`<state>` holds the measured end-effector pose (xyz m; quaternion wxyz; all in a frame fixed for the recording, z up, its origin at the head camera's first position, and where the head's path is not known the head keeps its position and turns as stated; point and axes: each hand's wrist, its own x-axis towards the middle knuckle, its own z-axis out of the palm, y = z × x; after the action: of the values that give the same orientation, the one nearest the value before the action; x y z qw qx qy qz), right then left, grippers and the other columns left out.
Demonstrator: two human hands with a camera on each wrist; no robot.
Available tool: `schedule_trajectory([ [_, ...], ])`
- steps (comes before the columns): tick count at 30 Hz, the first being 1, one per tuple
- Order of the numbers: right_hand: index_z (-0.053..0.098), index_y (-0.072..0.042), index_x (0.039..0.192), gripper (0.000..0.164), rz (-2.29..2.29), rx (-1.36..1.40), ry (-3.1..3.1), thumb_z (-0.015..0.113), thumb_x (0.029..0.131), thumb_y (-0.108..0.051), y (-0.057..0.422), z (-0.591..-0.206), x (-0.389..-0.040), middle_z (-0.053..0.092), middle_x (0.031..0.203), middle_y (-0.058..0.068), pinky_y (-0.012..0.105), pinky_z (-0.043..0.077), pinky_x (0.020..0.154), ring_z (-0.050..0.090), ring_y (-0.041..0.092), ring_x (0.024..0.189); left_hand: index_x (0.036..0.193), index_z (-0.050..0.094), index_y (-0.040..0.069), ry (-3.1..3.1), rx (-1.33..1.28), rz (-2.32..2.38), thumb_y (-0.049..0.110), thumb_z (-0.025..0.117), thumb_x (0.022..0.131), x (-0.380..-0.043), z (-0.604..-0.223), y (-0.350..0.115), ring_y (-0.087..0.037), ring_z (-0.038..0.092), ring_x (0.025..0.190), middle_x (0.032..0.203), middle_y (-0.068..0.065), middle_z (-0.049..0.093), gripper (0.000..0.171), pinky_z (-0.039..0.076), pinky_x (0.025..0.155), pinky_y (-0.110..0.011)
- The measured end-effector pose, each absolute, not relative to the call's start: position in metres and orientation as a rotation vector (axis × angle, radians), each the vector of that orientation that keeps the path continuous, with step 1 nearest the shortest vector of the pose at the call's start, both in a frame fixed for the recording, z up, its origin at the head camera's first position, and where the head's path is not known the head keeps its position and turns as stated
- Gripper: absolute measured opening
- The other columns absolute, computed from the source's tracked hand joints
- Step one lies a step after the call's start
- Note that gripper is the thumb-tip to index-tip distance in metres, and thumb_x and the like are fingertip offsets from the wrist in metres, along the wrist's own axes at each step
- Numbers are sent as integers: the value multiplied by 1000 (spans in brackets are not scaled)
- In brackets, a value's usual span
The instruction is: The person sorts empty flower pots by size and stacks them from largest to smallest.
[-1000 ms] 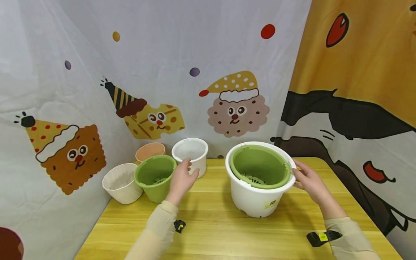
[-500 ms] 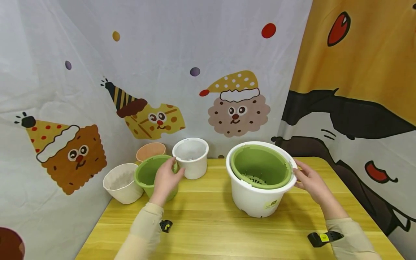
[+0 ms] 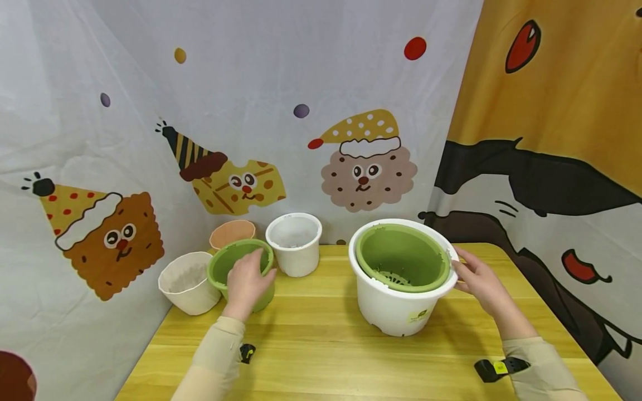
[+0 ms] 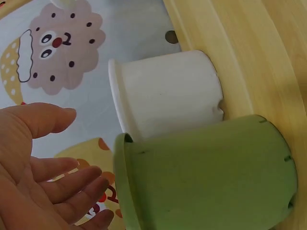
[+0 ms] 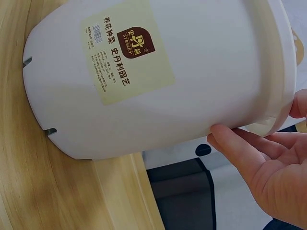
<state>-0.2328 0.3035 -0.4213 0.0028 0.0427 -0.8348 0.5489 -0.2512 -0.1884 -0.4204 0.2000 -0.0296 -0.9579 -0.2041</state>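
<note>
My left hand [image 3: 248, 284] is over the near side of the smaller green flowerpot [image 3: 263, 301], its fingers above the rim. In the left wrist view the hand [image 4: 53, 167] shows thumb and fingers spread apart, holding nothing, just off the rim of that green flowerpot [image 4: 206, 177]. My right hand [image 3: 478, 278] grips the rim of the large white flowerpot [image 3: 393, 312] at its right side, fingers [image 5: 235, 148] against the outer wall below the lip. Inside this white pot sits a larger green flowerpot [image 3: 401, 253] with a slotted bottom.
A small white flowerpot [image 3: 299, 259] stands right of the smaller green one. A cream fluted pot [image 3: 190, 295] is at the left and a peach pot [image 3: 232, 231] behind. Everything stands on a wooden table [image 3: 321, 351] before a printed curtain [image 3: 241, 55].
My left hand has moved left from in front of the small white flowerpot to over the smaller green flowerpot. My right hand stays at the large white flowerpot's rim.
</note>
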Motion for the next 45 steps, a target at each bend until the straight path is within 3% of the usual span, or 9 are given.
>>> schedule_trajectory([
  [27,19,4,155,63,1721,138,-2611,40,107,-32,302,-419,-232,40,140,36,26,56,82,59,3,96,122,64,-3,-2664,-137,-385,23,83,77,-245,-434,-214,-47,60,96,111,-25,66,56,47,80,-62],
  [33,19,4,155,63,1698,143,-2624,40,107,-32,302,-419,-232,40,140,36,27,56,83,60,14,102,115,68,0,-2654,-182,-325,20,84,75,-244,-440,-217,-45,61,90,104,-21,68,48,49,75,-60],
  [45,19,3,155,63,1705,142,-2622,40,107,-32,302,-421,-233,41,139,35,27,56,83,60,8,99,106,73,3,-2646,-228,-271,12,83,75,-243,-445,-218,-39,63,83,95,-16,69,34,51,70,-55],
])
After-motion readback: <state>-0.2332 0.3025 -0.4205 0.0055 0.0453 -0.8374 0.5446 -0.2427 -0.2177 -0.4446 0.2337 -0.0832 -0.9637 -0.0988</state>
